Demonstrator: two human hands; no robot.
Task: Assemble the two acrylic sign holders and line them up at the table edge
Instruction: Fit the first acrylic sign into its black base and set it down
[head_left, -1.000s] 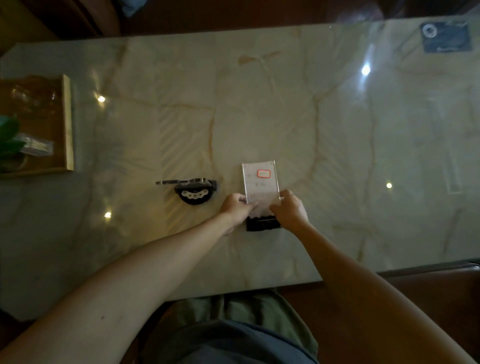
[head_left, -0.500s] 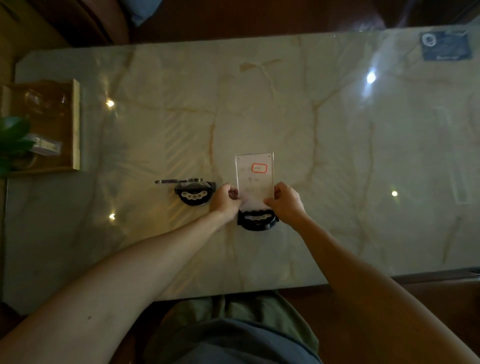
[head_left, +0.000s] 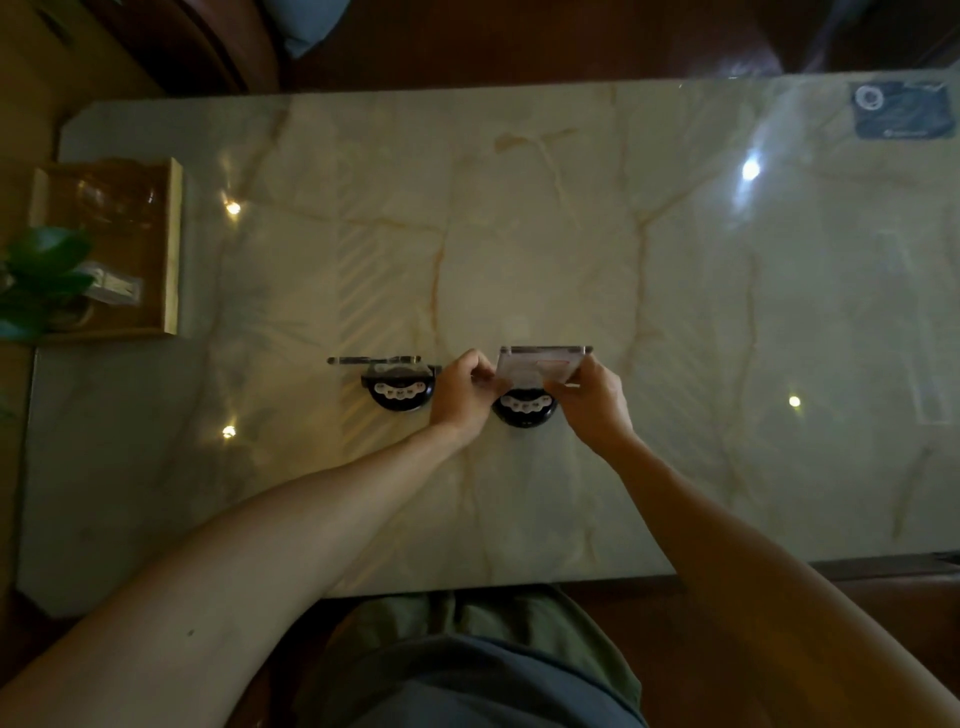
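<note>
A clear acrylic panel with a white card inside stands nearly upright over a black half-round base in the middle of the marble table. My left hand pinches the panel's left edge and my right hand pinches its right edge. Left of them stands the other sign holder, a black half-round base with its acrylic panel seen edge-on from above. My left hand's knuckles are close to that holder's right side.
A wooden tray with glassware and a small packet sits at the table's left end, beside green plant leaves. A dark card lies at the far right corner. The table's near edge runs just above my lap.
The panel has tipped from leaning back, with its face showing, to nearly upright over the base. Both hands stayed on its side edges.
</note>
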